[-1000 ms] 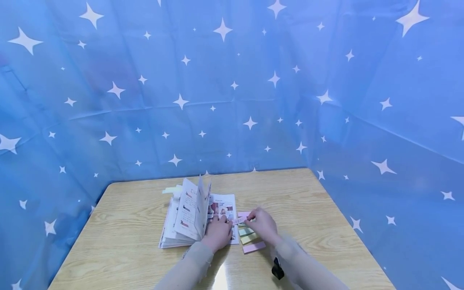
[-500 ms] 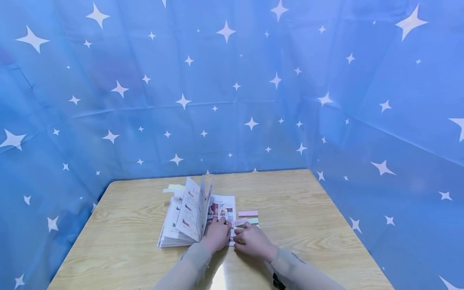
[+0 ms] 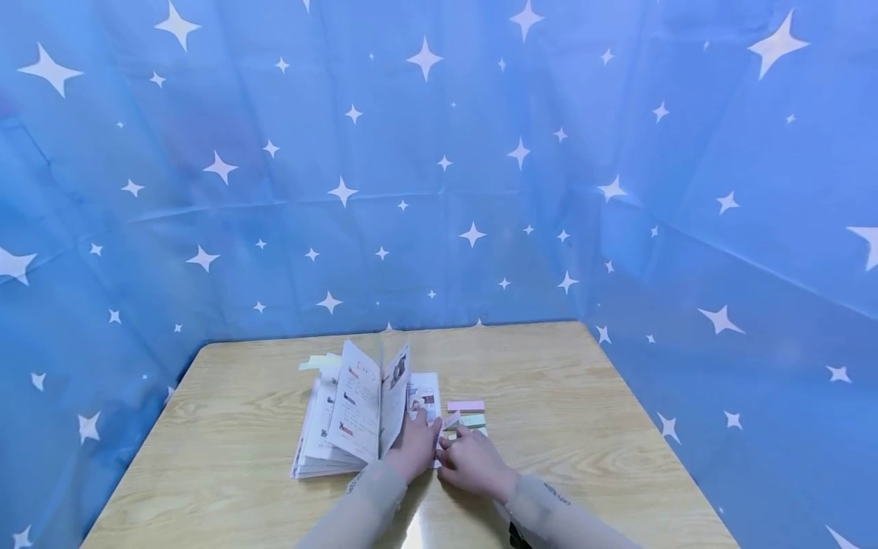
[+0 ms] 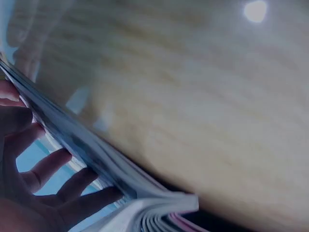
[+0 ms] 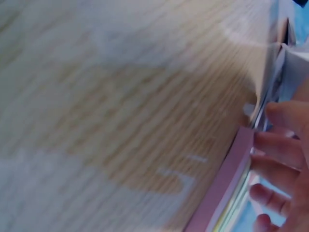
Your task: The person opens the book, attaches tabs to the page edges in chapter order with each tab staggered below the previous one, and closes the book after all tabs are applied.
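A thick book lies spread on the table, several leaves standing up near its middle. My left hand rests with extended fingers on the illustrated right page; the left wrist view shows its fingers spread on the paper. A small pink paper strip pokes out past that page's right edge. Right beside it, my right hand touches the page edge, its fingers loosely bent. Sticky note pads lie next to the book, one pink and one green, others partly hidden under the right hand.
Pale tabs stick out from the book's upper left. The wooden table reaches back to a blue star-patterned curtain. A black object shows by the right sleeve.
My right hand has come down and left from above the pads, carrying the pink strip to the page edge. The left hand stays on the page while the upright leaves lean further right.
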Motion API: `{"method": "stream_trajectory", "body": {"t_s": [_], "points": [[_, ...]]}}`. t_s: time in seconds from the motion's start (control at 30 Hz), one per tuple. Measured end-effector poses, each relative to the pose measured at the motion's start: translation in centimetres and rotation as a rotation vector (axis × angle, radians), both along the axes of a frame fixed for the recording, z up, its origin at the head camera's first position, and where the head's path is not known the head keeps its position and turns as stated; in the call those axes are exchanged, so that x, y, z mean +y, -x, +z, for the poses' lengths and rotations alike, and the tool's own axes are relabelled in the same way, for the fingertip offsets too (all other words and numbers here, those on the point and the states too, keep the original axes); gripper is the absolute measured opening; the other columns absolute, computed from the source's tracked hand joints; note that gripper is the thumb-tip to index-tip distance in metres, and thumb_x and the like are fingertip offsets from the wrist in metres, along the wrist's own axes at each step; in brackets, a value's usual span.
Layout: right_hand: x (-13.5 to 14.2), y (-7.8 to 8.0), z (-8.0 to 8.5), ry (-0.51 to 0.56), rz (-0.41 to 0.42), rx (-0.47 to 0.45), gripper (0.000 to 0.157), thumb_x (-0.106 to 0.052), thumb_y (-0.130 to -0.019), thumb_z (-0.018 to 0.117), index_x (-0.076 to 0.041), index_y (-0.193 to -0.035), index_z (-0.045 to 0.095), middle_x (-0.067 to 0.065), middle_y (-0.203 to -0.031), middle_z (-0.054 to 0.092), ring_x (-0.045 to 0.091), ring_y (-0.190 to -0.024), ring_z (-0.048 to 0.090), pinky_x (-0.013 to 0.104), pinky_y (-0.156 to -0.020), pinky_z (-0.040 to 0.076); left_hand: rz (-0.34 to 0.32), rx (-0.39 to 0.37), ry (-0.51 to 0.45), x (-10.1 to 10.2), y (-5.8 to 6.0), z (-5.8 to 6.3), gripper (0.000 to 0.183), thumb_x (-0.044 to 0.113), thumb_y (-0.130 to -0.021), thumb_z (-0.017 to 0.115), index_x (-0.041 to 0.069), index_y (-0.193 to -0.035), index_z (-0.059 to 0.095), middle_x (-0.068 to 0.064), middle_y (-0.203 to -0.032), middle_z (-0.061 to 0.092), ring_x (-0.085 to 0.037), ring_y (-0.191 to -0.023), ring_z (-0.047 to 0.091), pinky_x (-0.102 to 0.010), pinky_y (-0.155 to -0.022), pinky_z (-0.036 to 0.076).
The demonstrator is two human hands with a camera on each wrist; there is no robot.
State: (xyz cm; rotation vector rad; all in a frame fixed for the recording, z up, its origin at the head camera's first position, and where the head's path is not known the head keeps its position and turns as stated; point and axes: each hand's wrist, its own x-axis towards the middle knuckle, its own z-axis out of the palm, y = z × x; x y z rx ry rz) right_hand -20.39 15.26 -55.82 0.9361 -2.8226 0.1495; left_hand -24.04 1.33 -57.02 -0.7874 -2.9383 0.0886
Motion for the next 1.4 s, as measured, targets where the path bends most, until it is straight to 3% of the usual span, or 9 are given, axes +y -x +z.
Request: {"method": "stream_trajectory", "body": {"t_s": [0.2, 0.33, 0.6, 0.77, 0.93, 1.0, 1.13, 1.27, 1.4], "points": [[-0.5, -0.4, 0.5, -0.057, -0.046, -0.007, 0.03, -0.041, -0.075, 0.058, -0.028, -0.05, 0.051, -0.017, -0.07, 0.055, 0.014, -0.071, 0.044, 0.029, -0.056, 0.039, -0.021, 0.005, -0.001, 0.0, -0.4, 0.7, 0.037, 0.029, -0.082, 0.054, 0.018, -0.117, 0.058, -0.017, -0.106, 0.054, -0.037, -0.094, 0.05, -0.045, -0.075, 0.043], [-0.5, -0.3, 0.3, -0.042, -0.052, -0.03, 0.031, -0.04, -0.076, 0.059, -0.028, -0.049, 0.049, -0.017, -0.068, 0.052, 0.014, -0.069, 0.042, 0.029, -0.055, 0.038, -0.028, -0.035, -0.052, -0.9, -0.5, 0.7, 0.035, 0.032, -0.084, 0.052, 0.022, -0.117, 0.059, -0.014, -0.105, 0.054, -0.039, -0.093, 0.05, -0.046, -0.076, 0.044], [0.2, -0.1, 0.3, -0.025, -0.057, 0.012, 0.032, -0.039, -0.076, 0.059, -0.027, -0.05, 0.045, -0.015, -0.065, 0.048, 0.014, -0.066, 0.041, 0.024, -0.049, 0.033, -0.023, -0.102, -0.193, -1.5, -0.3, 1.4, 0.029, 0.031, -0.082, 0.053, 0.025, -0.108, 0.064, -0.006, -0.111, 0.056, -0.039, -0.101, 0.048, -0.051, -0.074, 0.044], [0.1, -0.3, 0.3, -0.026, -0.054, -0.008, 0.029, -0.038, -0.075, 0.06, -0.027, -0.051, 0.049, -0.014, -0.079, 0.059, 0.013, -0.065, 0.04, 0.021, -0.046, 0.031, -0.01, -0.11, -0.175, -1.1, -0.3, 1.1, 0.033, 0.029, -0.082, 0.054, 0.018, -0.111, 0.062, -0.009, -0.114, 0.054, -0.038, -0.107, 0.045, -0.05, -0.087, 0.037], [-0.6, -0.4, 0.2, -0.044, -0.024, -0.005, 0.03, -0.039, -0.075, 0.059, -0.027, -0.05, 0.048, -0.017, -0.066, 0.05, 0.012, -0.066, 0.042, 0.02, -0.047, 0.03, -0.005, -0.025, -0.08, -1.2, 0.0, 0.5, 0.036, 0.027, -0.08, 0.055, 0.01, -0.111, 0.061, -0.014, -0.115, 0.054, -0.032, -0.115, 0.042, -0.048, -0.1, 0.024], [-0.9, -0.3, 0.2, -0.042, -0.018, 0.009, 0.031, -0.039, -0.076, 0.059, -0.027, -0.05, 0.046, -0.017, -0.06, 0.044, 0.012, -0.066, 0.043, 0.021, -0.047, 0.03, -0.004, 0.001, -0.072, -1.5, 0.1, 0.4, 0.035, 0.026, -0.08, 0.055, 0.01, -0.11, 0.062, -0.015, -0.114, 0.054, -0.032, -0.115, 0.043, -0.048, -0.1, 0.023], [-0.8, -0.3, 0.3, -0.032, -0.029, -0.003, 0.032, -0.039, -0.076, 0.06, -0.027, -0.05, 0.047, -0.017, -0.063, 0.047, 0.012, -0.065, 0.041, 0.021, -0.048, 0.031, -0.018, -0.031, -0.171, -2.0, -0.1, 0.9, 0.025, 0.024, -0.08, 0.056, 0.011, -0.099, 0.066, -0.011, -0.104, 0.058, -0.032, -0.101, 0.051, -0.047, -0.091, 0.035], [-0.4, -0.4, 0.2, -0.035, -0.028, -0.021, 0.031, -0.039, -0.076, 0.059, -0.026, -0.051, 0.047, -0.016, -0.066, 0.049, 0.012, -0.064, 0.04, 0.021, -0.049, 0.032, -0.028, -0.139, -0.295, -2.7, -0.7, 1.7, 0.012, 0.023, -0.08, 0.058, 0.016, -0.074, 0.066, -0.003, -0.097, 0.061, -0.028, -0.087, 0.055, -0.041, -0.076, 0.045], [-0.3, -0.2, 0.3, -0.027, -0.025, -0.03, 0.03, -0.039, -0.077, 0.059, -0.027, -0.052, 0.048, -0.017, -0.065, 0.049, 0.013, -0.066, 0.043, 0.022, -0.049, 0.033, -0.085, -0.215, -0.28, -3.7, -0.9, 2.6, 0.02, 0.025, -0.077, 0.062, 0.021, -0.059, 0.052, 0.003, -0.085, 0.061, -0.017, -0.068, 0.052, -0.031, -0.058, 0.044]]}}
